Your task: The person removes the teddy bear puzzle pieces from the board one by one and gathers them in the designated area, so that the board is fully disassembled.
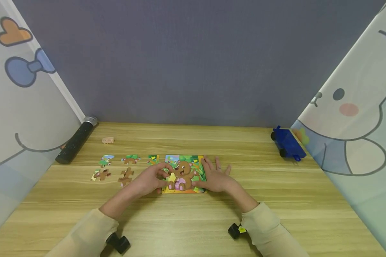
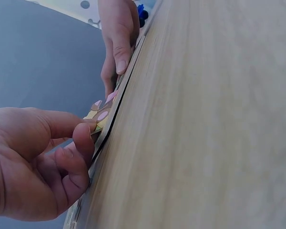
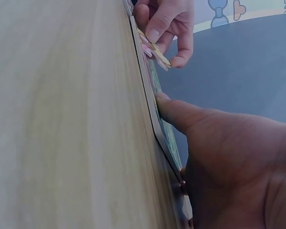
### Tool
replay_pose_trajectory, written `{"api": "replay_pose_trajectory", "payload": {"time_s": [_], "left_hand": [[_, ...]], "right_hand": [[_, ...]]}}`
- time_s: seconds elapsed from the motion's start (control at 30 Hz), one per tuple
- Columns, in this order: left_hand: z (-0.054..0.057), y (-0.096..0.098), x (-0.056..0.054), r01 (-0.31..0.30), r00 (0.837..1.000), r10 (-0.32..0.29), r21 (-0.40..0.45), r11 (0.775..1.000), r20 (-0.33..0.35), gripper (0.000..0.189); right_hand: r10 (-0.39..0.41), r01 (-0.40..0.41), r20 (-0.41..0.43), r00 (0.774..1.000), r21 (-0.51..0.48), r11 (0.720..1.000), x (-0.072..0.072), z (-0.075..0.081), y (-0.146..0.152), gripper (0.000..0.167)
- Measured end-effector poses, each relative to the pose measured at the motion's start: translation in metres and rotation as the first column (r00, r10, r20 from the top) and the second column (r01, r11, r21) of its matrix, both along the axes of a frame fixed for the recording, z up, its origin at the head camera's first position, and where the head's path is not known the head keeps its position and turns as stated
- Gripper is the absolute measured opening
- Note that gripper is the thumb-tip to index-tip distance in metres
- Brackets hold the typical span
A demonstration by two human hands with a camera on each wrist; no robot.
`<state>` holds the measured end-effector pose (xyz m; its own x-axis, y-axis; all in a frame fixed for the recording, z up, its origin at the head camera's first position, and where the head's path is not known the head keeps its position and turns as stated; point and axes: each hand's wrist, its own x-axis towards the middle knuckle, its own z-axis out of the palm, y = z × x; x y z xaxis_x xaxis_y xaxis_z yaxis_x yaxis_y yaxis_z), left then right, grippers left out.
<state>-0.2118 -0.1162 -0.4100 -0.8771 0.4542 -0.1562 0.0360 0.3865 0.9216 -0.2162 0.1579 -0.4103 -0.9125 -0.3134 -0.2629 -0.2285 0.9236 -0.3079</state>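
Note:
A bear jigsaw puzzle (image 1: 184, 192) lies on the wooden table in front of me, its picture showing a brown bear against green plants. My left hand (image 1: 151, 180) pinches a puzzle piece (image 1: 172, 178) with yellow and pink on it, over the puzzle's left side. In the right wrist view that piece (image 3: 158, 55) is tilted up from the board between thumb and fingers. On the puzzle's right edge rests my right hand (image 1: 217, 178), fingers spread and thumb tip touching the picture.
Several loose puzzle pieces (image 1: 127, 176) lie left of the puzzle. Behind them sits a small pinkish block (image 1: 108, 140). A black microphone (image 1: 77, 141) leans along the left wall, and a blue toy cart (image 1: 288, 143) stands at the far right. A grey panel (image 1: 186, 64) closes the back.

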Motion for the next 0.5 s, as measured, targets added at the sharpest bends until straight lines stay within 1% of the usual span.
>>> {"api": "replay_pose_trajectory", "payload": {"time_s": [0.23, 0.4, 0.5], "left_hand": [[-0.0001, 0.0006, 0.0005, -0.009, 1.0, 0.009, 0.003, 1.0, -0.003, 0.036], [-0.0001, 0.0013, 0.0006, -0.026, 1.0, 0.026, 0.003, 1.0, -0.007, 0.034], [0.0007, 0.0001, 0.0007, -0.041, 0.999, 0.041, 0.02, 0.999, -0.011, 0.032]], "right_hand": [[0.029, -0.029, 0.012, 1.0, -0.008, 1.0, 0.0011, 0.0033, 0.0026, 0.106], [0.029, -0.029, 0.014, 0.999, -0.005, 1.0, 0.0012, 0.0023, 0.003, 0.11], [0.026, -0.026, 0.012, 1.0, -0.005, 1.0, 0.0015, 0.0021, 0.0019, 0.11]]}}
